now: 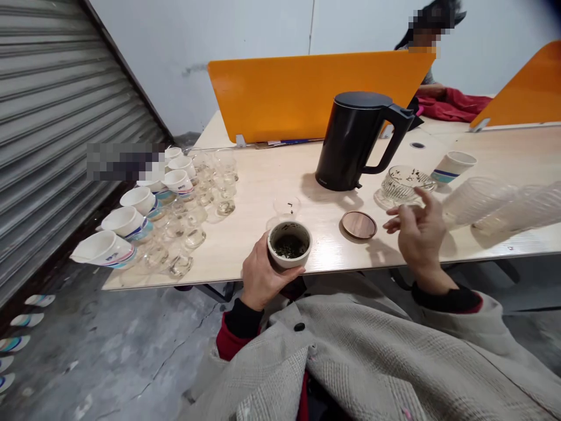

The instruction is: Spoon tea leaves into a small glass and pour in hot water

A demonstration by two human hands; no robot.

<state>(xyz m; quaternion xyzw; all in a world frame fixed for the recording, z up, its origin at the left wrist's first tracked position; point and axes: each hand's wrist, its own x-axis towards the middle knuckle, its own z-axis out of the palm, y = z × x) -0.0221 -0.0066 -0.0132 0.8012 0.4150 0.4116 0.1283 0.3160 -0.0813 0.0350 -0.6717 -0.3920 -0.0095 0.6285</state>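
While left fingers (280,275) grip cup (290,244), right fingers (427,199) spread by kettle (355,140), lid (359,225)

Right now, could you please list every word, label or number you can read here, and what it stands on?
No text can be read.
Kettle: a small mark near its base, too small to read.
Paper cups: coloured bands and a small print, blurred.
Cup in the left hand: no marking visible.

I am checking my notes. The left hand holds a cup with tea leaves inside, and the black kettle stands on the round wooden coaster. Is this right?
Not quite. In the head view the kettle stands on the bare table, and the coaster lies apart in front of it. The left hand does hold the cup of tea leaves.
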